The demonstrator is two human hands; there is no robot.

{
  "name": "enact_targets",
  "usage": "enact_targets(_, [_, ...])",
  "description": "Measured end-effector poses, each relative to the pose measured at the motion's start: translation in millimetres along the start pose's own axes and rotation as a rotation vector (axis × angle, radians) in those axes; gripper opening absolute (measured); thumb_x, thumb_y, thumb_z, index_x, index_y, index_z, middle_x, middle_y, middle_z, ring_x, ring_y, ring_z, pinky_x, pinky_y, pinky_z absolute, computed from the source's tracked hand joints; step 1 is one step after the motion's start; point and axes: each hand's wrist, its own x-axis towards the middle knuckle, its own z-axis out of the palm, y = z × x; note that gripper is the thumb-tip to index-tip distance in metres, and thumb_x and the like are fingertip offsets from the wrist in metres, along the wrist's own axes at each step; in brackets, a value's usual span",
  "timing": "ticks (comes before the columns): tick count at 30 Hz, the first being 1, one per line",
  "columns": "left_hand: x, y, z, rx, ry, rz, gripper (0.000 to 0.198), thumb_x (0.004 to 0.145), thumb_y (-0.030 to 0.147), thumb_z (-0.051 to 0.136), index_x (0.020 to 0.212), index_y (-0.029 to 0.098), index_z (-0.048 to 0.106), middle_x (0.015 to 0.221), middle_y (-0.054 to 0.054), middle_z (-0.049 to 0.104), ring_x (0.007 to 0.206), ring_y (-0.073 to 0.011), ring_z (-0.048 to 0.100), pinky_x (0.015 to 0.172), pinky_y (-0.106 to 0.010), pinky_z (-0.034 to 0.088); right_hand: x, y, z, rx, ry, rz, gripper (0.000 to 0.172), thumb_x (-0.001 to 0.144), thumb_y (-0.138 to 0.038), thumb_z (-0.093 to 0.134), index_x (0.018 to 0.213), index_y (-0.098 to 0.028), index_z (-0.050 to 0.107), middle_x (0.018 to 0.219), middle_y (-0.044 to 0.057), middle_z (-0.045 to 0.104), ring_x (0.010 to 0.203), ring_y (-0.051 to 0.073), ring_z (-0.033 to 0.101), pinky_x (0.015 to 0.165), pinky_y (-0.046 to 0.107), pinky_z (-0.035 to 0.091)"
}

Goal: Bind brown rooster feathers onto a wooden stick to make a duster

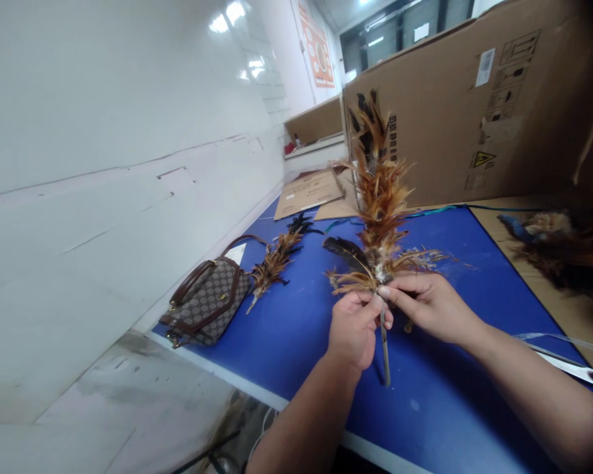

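A tall feather duster (381, 197) with brown-orange feathers and dark ones at its tip stands upright over the blue table. Its thin bare stick (386, 352) points down toward me. My left hand (356, 326) is closed around the stick just under the feathers. From the right, my right hand (427, 303) pinches at the base of the feathers, its thumb and fingertips close to the left thumb. A long dark feather (348, 253) and some tan feathers stick out sideways there. Whether the right fingers hold a feather or a thread is too small to tell.
A smaller feather duster (277, 258) lies at the left beside a patterned handbag (210, 299). Behind stand a large cardboard box (439, 125) and flat cardboard (309, 191). Loose dark feathers (568, 247) lie at the right, with scissors (573, 368) by my right forearm. A white wall borders the left.
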Motion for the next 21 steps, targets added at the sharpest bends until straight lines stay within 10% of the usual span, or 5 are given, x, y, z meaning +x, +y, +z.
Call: enact_targets(21, [5.1,-26.3,-1.8,0.771,0.23,0.629,0.015,0.093,0.025,0.062,0.092,0.015,0.073,0.092,-0.01,0.071,0.085,-0.0188,0.068,0.083,-0.033,0.056,-2.0,13.4,24.2,-0.303,0.391,0.049,0.043,0.094,-0.042,0.056,0.057,-0.02,0.056,0.052,0.0,0.053,0.051,0.014,0.046,0.051,0.027,0.034])
